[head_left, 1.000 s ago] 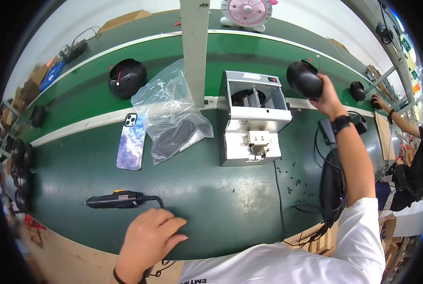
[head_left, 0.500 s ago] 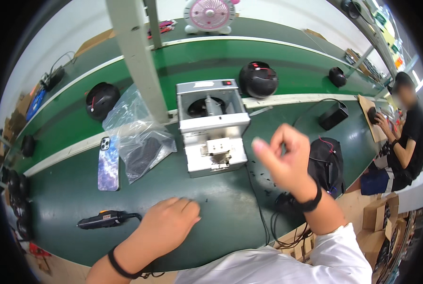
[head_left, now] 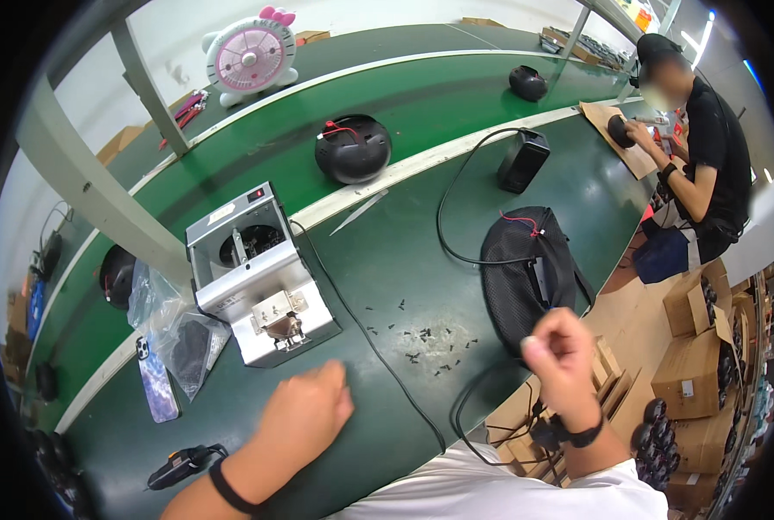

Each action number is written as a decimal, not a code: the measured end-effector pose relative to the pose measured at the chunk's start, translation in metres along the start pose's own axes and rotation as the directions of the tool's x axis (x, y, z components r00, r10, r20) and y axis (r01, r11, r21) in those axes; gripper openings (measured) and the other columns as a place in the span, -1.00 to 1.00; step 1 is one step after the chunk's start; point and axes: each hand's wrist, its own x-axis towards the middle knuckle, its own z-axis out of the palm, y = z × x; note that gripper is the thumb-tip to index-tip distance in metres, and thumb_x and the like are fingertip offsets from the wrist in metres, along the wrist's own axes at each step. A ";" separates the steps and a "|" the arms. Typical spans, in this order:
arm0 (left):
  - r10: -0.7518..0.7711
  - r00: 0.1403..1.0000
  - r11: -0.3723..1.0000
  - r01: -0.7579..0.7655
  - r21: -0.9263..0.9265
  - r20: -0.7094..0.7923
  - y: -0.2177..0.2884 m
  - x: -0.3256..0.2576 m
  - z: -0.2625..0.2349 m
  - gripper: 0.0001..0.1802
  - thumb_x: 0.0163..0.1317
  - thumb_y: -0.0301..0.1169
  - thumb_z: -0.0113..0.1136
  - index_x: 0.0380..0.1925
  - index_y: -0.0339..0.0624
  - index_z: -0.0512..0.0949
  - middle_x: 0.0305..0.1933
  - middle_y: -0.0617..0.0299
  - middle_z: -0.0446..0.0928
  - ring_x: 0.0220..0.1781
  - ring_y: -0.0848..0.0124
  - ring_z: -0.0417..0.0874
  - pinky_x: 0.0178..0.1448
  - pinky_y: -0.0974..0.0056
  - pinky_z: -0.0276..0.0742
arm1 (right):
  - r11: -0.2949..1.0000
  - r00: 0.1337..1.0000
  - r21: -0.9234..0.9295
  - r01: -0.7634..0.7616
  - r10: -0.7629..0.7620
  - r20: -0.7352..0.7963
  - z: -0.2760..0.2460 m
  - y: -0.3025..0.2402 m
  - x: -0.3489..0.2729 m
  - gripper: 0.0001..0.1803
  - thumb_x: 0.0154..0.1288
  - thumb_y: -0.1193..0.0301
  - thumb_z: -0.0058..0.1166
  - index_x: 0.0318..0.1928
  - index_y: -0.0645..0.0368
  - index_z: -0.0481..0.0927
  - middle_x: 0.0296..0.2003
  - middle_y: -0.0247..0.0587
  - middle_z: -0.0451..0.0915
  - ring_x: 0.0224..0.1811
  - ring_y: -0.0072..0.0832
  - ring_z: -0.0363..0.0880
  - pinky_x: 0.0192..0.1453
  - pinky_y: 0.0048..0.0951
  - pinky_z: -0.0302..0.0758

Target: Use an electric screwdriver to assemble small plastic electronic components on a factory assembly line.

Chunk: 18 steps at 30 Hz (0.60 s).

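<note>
My left hand (head_left: 307, 414) is closed with its fingers curled under, over the table in front of a silver box-shaped machine (head_left: 261, 277). Whatever it may hold is hidden. My right hand (head_left: 565, 362) has thumb and fingers drawn together at the near end of a black mesh pouch (head_left: 517, 286). Nothing can be made out between those fingertips. The machine has a round dark drum inside and a metal bracket (head_left: 278, 321) at its front. Several small black screws (head_left: 430, 336) lie scattered on the table between the machine and the pouch.
A black handheld electric tool (head_left: 183, 466), a phone (head_left: 155, 381) and a clear plastic bag (head_left: 179, 334) lie at left. Behind are a round black shell (head_left: 352, 149) and a pink fan (head_left: 250, 59). A black box (head_left: 523, 162) trails a cable. A co-worker (head_left: 703, 147) sits at right.
The view has swung right, so the machine now sits further left. My right hand has moved from beside the machine to the pouch, its thumb folding in. My left hand stays closed.
</note>
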 end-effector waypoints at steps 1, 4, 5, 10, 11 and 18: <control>-0.023 0.999 1.000 0.022 0.017 0.032 0.007 0.013 0.004 -0.78 0.13 -0.55 0.31 -0.37 -0.23 0.41 -0.40 0.05 0.64 -0.40 0.15 0.73 -0.36 0.14 0.65 | 0.970 0.981 -0.154 0.186 -0.175 0.078 0.010 0.010 0.004 -0.81 0.21 0.47 0.33 -0.34 0.17 0.52 -0.46 -0.36 0.47 -0.41 -0.58 0.43 -0.26 -0.53 0.37; -0.030 0.989 0.965 -0.009 -0.264 -0.145 0.024 0.047 0.016 -0.73 0.18 -0.50 0.39 -0.30 -0.24 0.42 -0.35 0.06 0.69 -0.35 0.20 0.78 -0.29 0.20 0.67 | 0.873 0.924 -0.307 0.378 -0.333 0.191 0.043 0.029 0.006 -0.45 0.02 0.20 0.51 -0.04 0.21 0.59 -0.03 0.03 0.56 0.09 -0.03 0.51 0.18 -0.12 0.46; -0.026 0.980 0.963 -0.028 -0.269 -0.197 0.027 0.052 0.019 -0.71 0.19 -0.46 0.41 -0.26 -0.24 0.44 -0.36 0.07 0.69 -0.34 0.21 0.78 -0.28 0.21 0.67 | 0.829 0.917 -0.403 0.387 -0.298 0.266 0.051 0.032 0.004 -0.25 -0.01 0.09 0.52 0.12 0.21 0.52 0.12 0.14 0.47 0.25 0.12 0.39 0.31 -0.02 0.37; 0.058 0.966 0.995 -0.076 -0.064 -0.252 0.021 0.021 -0.009 -0.75 0.21 -0.37 0.45 -0.23 -0.19 0.56 -0.38 0.07 0.69 -0.36 0.21 0.78 -0.28 0.22 0.68 | 0.716 0.868 -0.561 0.415 -0.127 0.480 0.075 0.034 0.008 0.29 -0.07 -0.30 0.42 0.48 0.28 0.20 0.44 0.44 0.12 0.55 0.42 -0.06 0.58 0.25 0.00; 0.049 0.964 0.996 -0.068 -0.065 -0.260 0.016 0.004 -0.024 -0.83 0.21 -0.41 0.45 -0.31 -0.19 0.61 -0.35 0.10 0.73 -0.36 0.27 0.79 -0.27 0.27 0.69 | 0.667 0.859 -0.612 0.426 -0.085 0.505 0.076 0.033 0.011 0.34 -0.06 -0.36 0.36 0.50 0.33 0.14 0.46 0.48 0.06 0.56 0.42 -0.08 0.59 0.25 -0.04; -0.380 0.792 0.923 0.288 -0.257 -0.477 -0.090 -0.076 -0.144 -0.89 0.20 -0.54 0.40 -0.41 -0.29 0.61 -0.45 0.24 0.69 -0.43 0.58 0.63 -0.31 0.46 0.51 | 0.606 0.787 -0.603 0.518 -0.061 0.614 0.103 0.031 0.025 0.17 0.23 -0.27 0.17 0.48 0.47 0.11 0.47 0.53 0.03 0.56 0.42 -0.08 0.59 0.27 -0.09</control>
